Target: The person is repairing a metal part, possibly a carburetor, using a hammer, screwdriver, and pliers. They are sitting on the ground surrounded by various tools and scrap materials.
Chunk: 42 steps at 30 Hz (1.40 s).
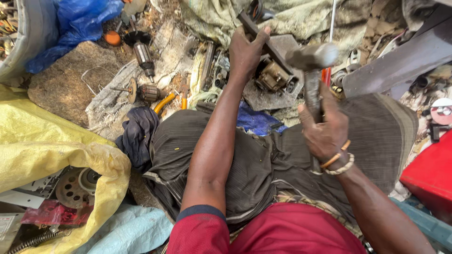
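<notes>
My right hand [324,126] grips the handle of a heavy metal hammer [312,59], its blurred head raised above my lap. My left hand [246,51] reaches forward and holds a dark flat metal bar [258,32], whose lower end rests against a brass-coloured motor part [273,75]. That part sits on a grey stone slab [263,96] on the ground between my knees. Beaded bracelets circle my right wrist.
Two copper-wound motor armatures [143,54] [147,92] lie on the ground to the left. A yellow sack [56,155] with metal discs sits at lower left, a blue plastic bag [77,21] at upper left, a red box [431,174] at right, and a red-handled screwdriver [328,70] by the slab.
</notes>
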{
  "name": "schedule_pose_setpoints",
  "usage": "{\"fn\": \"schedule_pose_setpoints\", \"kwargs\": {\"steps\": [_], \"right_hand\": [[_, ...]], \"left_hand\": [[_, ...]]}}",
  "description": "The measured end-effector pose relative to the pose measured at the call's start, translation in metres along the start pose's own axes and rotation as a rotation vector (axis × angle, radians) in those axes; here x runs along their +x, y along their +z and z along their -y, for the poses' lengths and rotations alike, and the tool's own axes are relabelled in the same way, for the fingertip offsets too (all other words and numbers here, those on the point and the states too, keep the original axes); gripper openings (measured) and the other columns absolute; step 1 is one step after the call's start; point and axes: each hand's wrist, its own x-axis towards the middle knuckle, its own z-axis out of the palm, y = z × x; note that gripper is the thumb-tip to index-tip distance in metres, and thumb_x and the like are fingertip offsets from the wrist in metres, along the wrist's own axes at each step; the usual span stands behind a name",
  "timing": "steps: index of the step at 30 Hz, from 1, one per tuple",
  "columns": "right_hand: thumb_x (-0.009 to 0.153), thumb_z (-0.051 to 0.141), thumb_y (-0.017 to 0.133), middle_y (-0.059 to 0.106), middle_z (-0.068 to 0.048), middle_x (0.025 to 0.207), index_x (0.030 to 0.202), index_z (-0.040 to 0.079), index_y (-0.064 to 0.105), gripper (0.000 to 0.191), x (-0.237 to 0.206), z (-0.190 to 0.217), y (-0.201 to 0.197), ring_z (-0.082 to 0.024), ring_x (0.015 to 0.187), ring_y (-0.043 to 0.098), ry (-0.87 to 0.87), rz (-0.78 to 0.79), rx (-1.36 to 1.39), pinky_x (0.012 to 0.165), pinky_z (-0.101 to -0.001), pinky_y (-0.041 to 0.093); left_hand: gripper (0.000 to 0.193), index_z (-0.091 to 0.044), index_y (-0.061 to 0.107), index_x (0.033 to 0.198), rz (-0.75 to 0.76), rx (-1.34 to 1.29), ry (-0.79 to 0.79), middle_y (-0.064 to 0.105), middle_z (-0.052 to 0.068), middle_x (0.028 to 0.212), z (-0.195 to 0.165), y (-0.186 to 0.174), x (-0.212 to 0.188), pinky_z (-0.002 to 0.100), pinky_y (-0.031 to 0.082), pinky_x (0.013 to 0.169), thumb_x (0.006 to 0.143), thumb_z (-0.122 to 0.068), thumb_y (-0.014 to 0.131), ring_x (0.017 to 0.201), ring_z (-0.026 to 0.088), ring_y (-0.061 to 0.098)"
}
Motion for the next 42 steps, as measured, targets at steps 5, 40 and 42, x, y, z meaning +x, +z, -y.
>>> {"fn": "schedule_pose_setpoints", "kwargs": {"steps": [5,40,42], "right_hand": [[0.110,0.031,0.064,0.068,-0.010,0.097,0.163,0.004,0.031,0.068,0.003,0.000,-0.014,-0.021,0.069,0.068,0.304,-0.233,0.336,0.057,-0.0366,0.061],[0.098,0.010,0.067,0.058,0.000,0.077,0.161,0.006,0.040,0.068,-0.065,0.012,-0.022,-0.006,0.051,0.053,0.650,0.072,0.720,0.042,-0.0224,0.045],[0.099,0.011,0.068,0.058,0.000,0.078,0.162,0.006,0.041,0.069,-0.063,0.016,-0.022,-0.006,0.052,0.053,0.627,0.064,0.734,0.042,-0.0225,0.045]], "left_hand": [[0.050,0.001,0.062,0.107,0.010,0.020,-0.008,0.073,0.018,0.097,-0.002,-0.001,0.000,0.036,0.068,0.066,0.087,-0.044,0.073,0.077,0.023,0.079],[0.047,0.008,0.054,0.107,-0.126,-0.533,-0.196,0.066,0.025,0.104,0.012,-0.020,-0.086,0.042,0.068,0.075,0.084,-0.022,0.081,0.089,0.033,0.077],[0.050,0.004,0.049,0.107,-0.231,-0.613,-0.242,0.065,0.025,0.104,0.020,-0.015,-0.098,0.041,0.066,0.078,0.083,-0.024,0.081,0.091,0.034,0.077]]}}
